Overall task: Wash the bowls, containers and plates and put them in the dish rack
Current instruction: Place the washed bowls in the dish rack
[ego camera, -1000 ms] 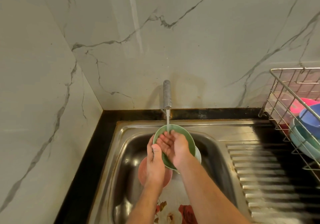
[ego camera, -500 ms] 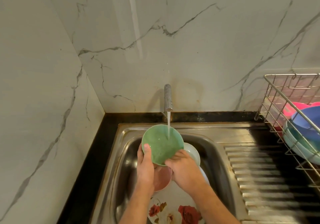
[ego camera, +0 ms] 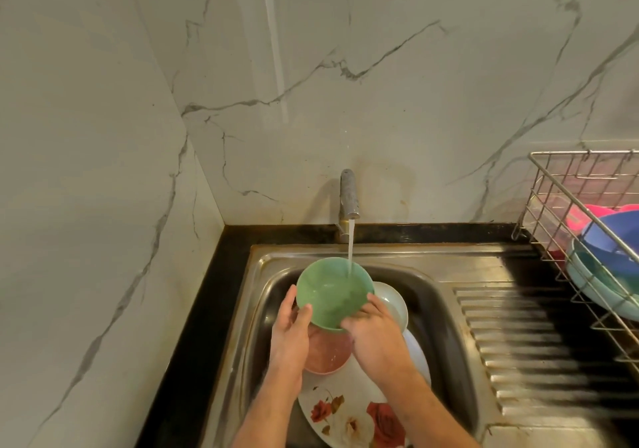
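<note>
A green bowl (ego camera: 333, 290) is held over the steel sink (ego camera: 446, 312), open side up, under the tap's (ego camera: 347, 195) running water. My left hand (ego camera: 290, 337) grips its left rim with the thumb inside. My right hand (ego camera: 375, 335) grips the near right rim. Below them in the sink lie a pink bowl (ego camera: 325, 354), a white bowl (ego camera: 392, 304) and a white plate with red flowers (ego camera: 349, 416). The wire dish rack (ego camera: 567, 205) at the right holds a blue bowl (ego camera: 615, 236), a teal dish (ego camera: 598, 285) and pink items (ego camera: 587, 214).
A ribbed steel drainboard (ego camera: 539, 350) lies between the sink and the rack. A black counter edge (ego camera: 207, 302) runs along the marble walls at the left and the back.
One second ago my right palm rubbed inside the tilted green bowl. Since then it has left the inside and now grips the near right rim, and the bowl faces up under the stream.
</note>
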